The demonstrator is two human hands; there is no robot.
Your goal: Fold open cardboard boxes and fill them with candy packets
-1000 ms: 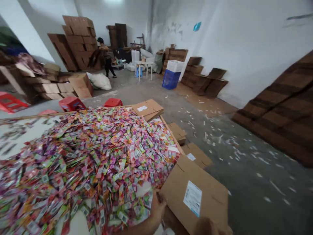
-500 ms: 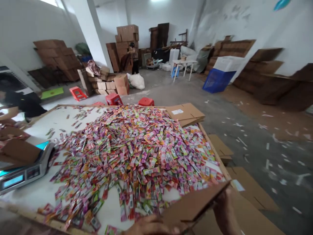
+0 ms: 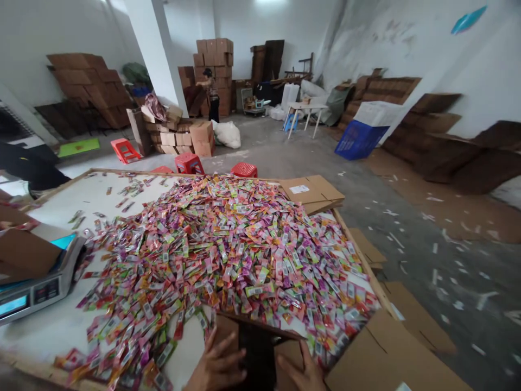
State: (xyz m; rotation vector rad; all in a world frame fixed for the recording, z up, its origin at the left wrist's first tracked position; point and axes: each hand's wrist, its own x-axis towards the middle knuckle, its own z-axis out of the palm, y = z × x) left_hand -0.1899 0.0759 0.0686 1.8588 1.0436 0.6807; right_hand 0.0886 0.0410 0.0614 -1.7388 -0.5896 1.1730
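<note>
A big heap of small colourful sachets [image 3: 228, 260] covers a white table with a wooden rim [image 3: 358, 252]. At its near edge stands an open brown carton [image 3: 260, 339], dark inside. My left hand [image 3: 215, 366] grips the carton's left flap and my right hand [image 3: 303, 372] holds its right side. Sachets lie right against the carton's far edge. A flattened carton [image 3: 386, 355] lies just to the right of my hands.
A digital scale [image 3: 36, 285] with a brown box on it sits at the table's left. Flat cartons [image 3: 313, 191] rest on the far right corner and on the floor. Red stools [image 3: 189, 162], stacked boxes, a blue crate [image 3: 358, 138] and a distant person [image 3: 211, 95] stand beyond.
The view swung left from the floor side onto the table. The flat carton that I held at the right edge now stands opened on the table in front of me, with both hands on it.
</note>
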